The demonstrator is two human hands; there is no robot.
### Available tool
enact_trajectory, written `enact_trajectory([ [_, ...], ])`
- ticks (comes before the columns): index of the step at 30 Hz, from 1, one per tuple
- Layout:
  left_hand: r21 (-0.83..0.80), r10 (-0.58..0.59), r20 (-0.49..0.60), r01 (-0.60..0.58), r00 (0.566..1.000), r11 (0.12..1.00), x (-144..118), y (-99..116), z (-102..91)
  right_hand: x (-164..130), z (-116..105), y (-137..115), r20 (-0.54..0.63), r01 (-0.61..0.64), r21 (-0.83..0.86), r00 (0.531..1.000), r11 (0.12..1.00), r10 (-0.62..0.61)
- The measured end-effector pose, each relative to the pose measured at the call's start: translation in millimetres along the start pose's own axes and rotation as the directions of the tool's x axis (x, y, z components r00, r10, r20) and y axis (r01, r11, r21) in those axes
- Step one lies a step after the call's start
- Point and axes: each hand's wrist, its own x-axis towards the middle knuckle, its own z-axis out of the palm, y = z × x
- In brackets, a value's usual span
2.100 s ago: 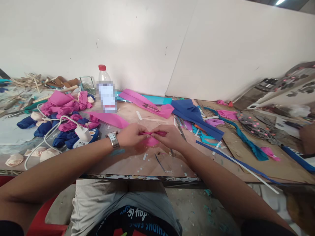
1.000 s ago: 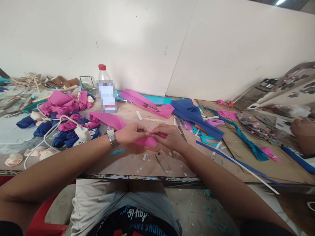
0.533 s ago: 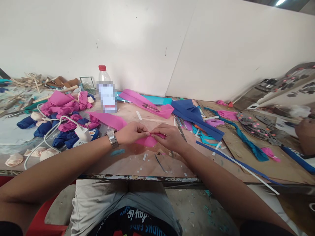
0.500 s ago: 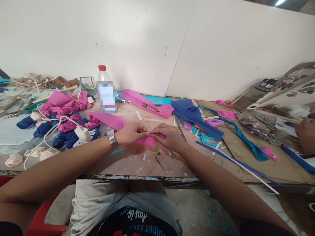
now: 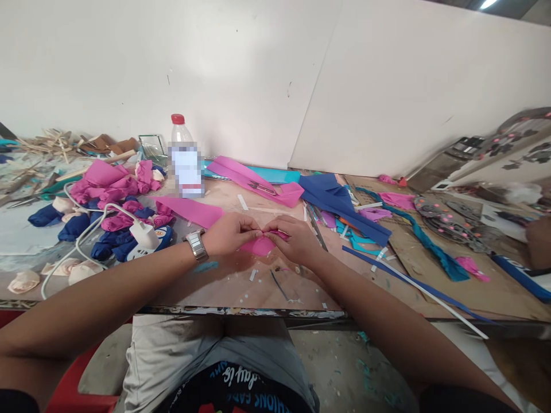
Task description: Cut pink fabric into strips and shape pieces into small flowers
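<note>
1. Left hand (image 5: 228,234): grip pinching the pink paper (image 5: 258,246).
2. Right hand (image 5: 293,241): grip pinching the same paper.
3. Paper: low over the tabletop (image 5: 241,281), between both hands.
4. Bottle (image 5: 184,158): upright, behind.

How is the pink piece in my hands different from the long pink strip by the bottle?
The pink piece is small, folded and pinched between the left hand and right hand. The long pink strip is far longer, lies loose on the table, untouched, right of the bottle. The held piece looks deeper pink. Both are thin sheet material.
</note>
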Motion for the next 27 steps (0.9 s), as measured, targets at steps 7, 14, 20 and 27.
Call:
enact_trajectory([
  [7,0.238,0.043,-0.115,-0.014,0.992,0.971,-2.3,3.7,3.4,0.9,0.7,-1.9,0.016,-0.038,0.029,0.999,0.999,0.038],
  [14,0.359,0.072,-0.161,-0.009,0.984,0.933,-3.6,3.2,4.5,1.0,1.4,-2.1,0.02,-0.058,0.04,0.998,0.998,0.057],
  [20,0.438,0.089,-0.195,0.006,0.977,0.899,-5.0,5.7,6.9,0.4,2.3,-2.8,0.021,-0.076,0.038,0.997,0.996,0.075],
  [27,0.605,0.201,-0.178,-0.054,0.963,0.794,-6.5,-0.6,8.7,2.0,3.9,-5.3,0.017,-0.131,0.061,0.991,0.989,0.13],
])
